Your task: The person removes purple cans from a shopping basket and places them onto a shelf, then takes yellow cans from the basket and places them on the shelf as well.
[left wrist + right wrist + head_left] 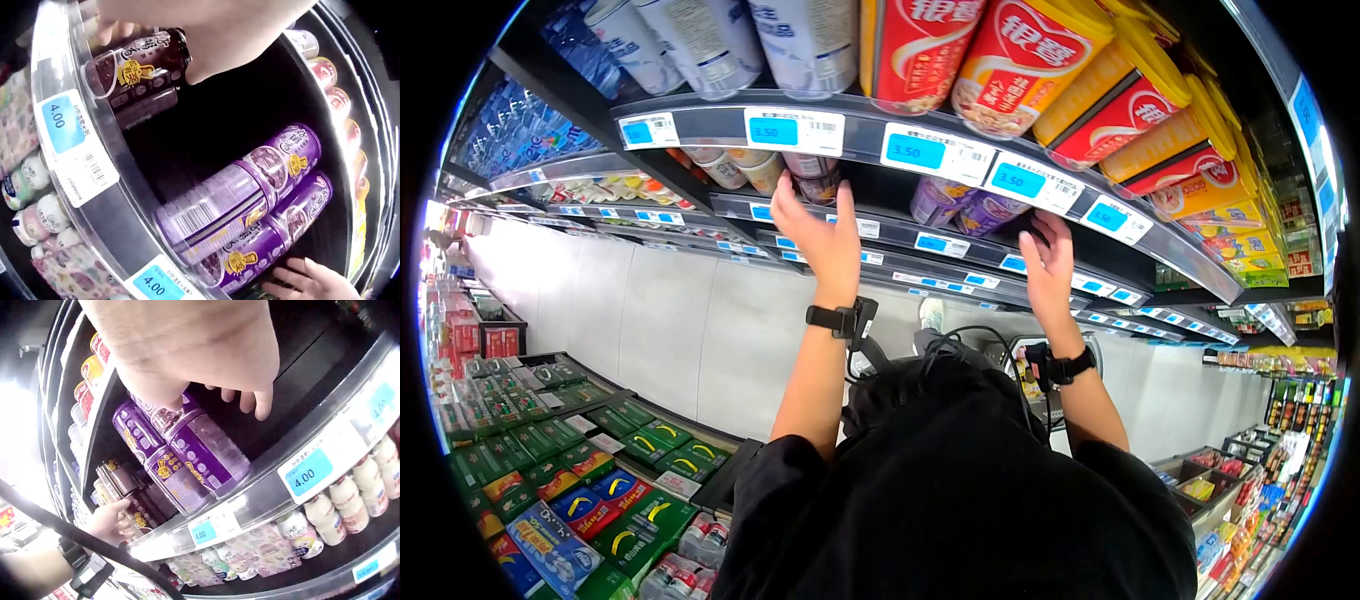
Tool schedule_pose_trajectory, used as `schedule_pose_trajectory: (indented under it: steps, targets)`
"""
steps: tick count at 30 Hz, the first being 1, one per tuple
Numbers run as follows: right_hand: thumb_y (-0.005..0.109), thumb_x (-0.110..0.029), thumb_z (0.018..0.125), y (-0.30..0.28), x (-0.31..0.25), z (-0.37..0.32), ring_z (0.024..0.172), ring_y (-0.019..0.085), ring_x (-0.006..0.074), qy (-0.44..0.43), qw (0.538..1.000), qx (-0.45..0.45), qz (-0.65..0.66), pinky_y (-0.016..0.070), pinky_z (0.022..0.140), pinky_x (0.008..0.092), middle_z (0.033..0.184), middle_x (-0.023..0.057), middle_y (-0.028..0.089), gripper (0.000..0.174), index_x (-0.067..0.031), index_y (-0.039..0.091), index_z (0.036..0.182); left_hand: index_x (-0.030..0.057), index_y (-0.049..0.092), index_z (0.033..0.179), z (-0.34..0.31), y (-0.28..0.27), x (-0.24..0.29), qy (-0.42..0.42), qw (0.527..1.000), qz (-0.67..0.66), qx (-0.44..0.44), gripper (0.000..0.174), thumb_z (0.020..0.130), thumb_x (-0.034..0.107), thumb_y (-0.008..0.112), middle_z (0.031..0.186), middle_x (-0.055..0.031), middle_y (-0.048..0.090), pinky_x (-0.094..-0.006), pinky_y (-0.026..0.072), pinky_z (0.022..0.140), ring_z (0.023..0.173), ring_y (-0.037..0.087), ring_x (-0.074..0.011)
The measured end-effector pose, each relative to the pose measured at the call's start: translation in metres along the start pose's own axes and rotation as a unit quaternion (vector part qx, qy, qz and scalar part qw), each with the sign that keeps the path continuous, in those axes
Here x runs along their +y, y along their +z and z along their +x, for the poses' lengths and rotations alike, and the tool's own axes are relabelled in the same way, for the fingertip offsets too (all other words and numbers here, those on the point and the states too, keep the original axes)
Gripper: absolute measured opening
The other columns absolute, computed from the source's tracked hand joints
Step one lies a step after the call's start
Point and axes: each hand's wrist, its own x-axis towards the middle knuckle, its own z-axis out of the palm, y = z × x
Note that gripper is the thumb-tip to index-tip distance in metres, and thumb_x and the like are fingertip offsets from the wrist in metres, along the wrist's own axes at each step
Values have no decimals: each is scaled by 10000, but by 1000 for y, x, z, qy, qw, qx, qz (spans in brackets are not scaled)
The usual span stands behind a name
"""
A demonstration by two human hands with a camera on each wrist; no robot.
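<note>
My left hand (824, 250) reaches to the shelf and holds a dark brown can (140, 65), thumb on one side and fingers on the other. A second brown can is stacked with it, partly hidden by the hand. Several purple cans (212, 206) stand stacked in twos to the right, fronts at the clear shelf lip. My right hand (1052, 272) is beside these purple cans, fingers loosely bent with nothing between them. In the right wrist view its thumb overlaps a purple can (209, 453).
Price labels (925, 150) line the shelf lips. Overhead, red and yellow packs (1025, 70) and white cans (805, 50) crowd the upper shelf edge. Small bottles (347, 503) fill the shelf beneath. Boxed goods (650, 525) are stacked behind on the left, past the pale floor (670, 320).
</note>
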Motion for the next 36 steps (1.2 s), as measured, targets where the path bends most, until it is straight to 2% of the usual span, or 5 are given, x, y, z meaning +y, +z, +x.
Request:
schedule_pose_trajectory:
  steps: [3, 11, 19, 26, 36]
  targets:
    - [599, -85, 899, -8, 0, -11, 1159, 486, 216, 21, 1000, 19, -1, 416, 969, 333, 1248, 143, 482, 402, 19, 435, 1251, -48, 383, 1293, 16, 7, -7, 28, 998, 55, -26, 616, 796, 133, 700, 1229, -195, 460, -438, 347, 966, 1167, 414, -374]
    - [569, -69, 914, -24, -1, -40, 1076, 543, 182, 31, 997, 45, -57, 434, 936, 320, 1203, 103, 523, 326, -4, 471, 1219, -53, 413, 1267, 8, 14, -8, 4, 996, -27, -81, 616, 760, 109, 724, 1188, -224, 503, -436, 368, 946, 1099, 464, -397]
    - [583, -48, 901, -21, -5, -55, 788, 566, 120, -52, 991, 63, -102, 453, 756, 254, 869, 61, 596, 219, 8, 543, 1109, -21, 394, 1300, -12, 25, 9, 6, 990, -29, -135, 644, 771, 142, 722, 1277, -212, 447, -425, 365, 981, 1162, 423, -389]
    - [623, 9, 827, 19, -47, -58, 726, 603, 233, -184, 958, -68, -208, 477, 693, 307, 813, 129, 607, 163, 23, 598, 987, -23, 379, 1312, -18, 27, 12, 24, 990, -30, -138, 653, 767, 115, 710, 1266, -229, 445, -438, 380, 956, 1130, 432, -409]
    - [607, 53, 808, 75, -66, -59, 723, 589, 223, -214, 948, -174, -160, 474, 679, 301, 788, 125, 598, 184, 26, 593, 990, -38, 368, 1320, -3, 2, 1, 53, 975, -94, -192, 598, 796, 105, 618, 1263, -265, 442, -430, 367, 992, 1143, 445, -413]
